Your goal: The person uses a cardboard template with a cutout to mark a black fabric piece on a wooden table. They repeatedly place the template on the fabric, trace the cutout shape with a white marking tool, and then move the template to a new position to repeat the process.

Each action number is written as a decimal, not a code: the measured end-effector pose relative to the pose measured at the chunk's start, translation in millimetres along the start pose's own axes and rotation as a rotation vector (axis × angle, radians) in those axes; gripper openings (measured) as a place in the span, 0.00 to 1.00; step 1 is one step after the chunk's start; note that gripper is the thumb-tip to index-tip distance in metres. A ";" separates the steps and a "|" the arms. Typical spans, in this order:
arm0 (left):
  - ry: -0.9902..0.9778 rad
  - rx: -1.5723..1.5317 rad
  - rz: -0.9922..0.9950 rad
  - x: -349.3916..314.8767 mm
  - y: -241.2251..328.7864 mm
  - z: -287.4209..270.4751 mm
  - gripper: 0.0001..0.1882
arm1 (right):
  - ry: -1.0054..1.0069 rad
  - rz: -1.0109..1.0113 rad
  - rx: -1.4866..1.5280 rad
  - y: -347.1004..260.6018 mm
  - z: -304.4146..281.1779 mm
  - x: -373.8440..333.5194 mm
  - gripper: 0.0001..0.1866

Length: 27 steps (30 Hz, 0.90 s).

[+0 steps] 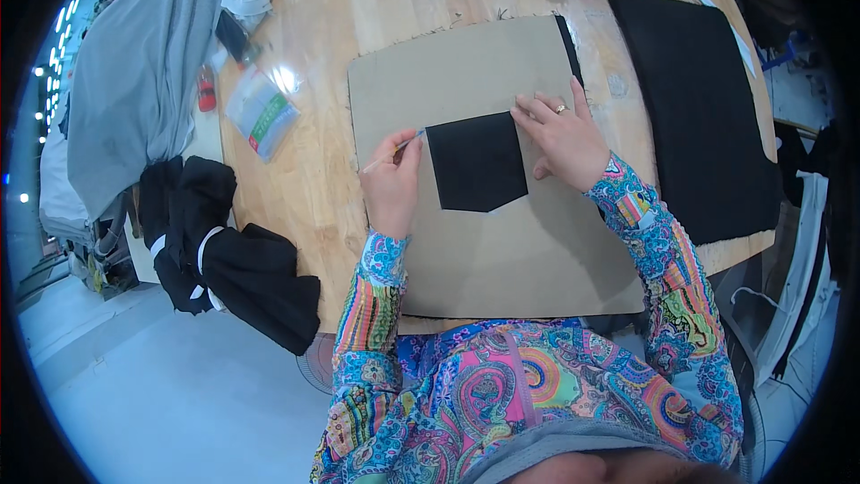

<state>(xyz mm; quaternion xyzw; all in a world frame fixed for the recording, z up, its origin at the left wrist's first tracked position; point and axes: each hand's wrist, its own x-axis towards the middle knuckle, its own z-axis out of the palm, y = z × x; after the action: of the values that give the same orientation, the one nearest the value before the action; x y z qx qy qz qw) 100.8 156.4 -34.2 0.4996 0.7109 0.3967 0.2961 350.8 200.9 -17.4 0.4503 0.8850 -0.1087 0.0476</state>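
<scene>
The left hand (391,186) pinches a slim, blue-tipped pen (409,140) left of a black pentagonal cloth (479,166). The right hand (571,145) spreads rightward of it.

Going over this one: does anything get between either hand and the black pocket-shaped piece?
Nothing visible blocks the right hand: its fingertips are at the upper right corner of the black pocket-shaped piece. At the upper left corner, only the slim pen-like tool held by the left hand comes between.
</scene>
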 end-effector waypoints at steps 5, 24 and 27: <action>0.033 0.062 0.118 4.5 4.7 5.4 0.09 | -0.006 0.005 0.008 0.8 -2.9 -0.2 0.48; -0.043 0.301 0.284 -27.4 1.6 -1.6 0.04 | -0.022 0.008 -0.006 0.7 -1.2 1.2 0.47; -0.093 0.301 0.263 -51.7 -1.2 -8.9 0.03 | -0.016 0.004 -0.006 0.6 -0.3 1.2 0.47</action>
<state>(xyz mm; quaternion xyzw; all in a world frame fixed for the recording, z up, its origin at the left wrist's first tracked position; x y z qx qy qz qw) 109.8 104.9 -29.4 0.6445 0.6764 0.2976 0.1963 350.6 202.3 -17.4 0.4512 0.8839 -0.1095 0.0564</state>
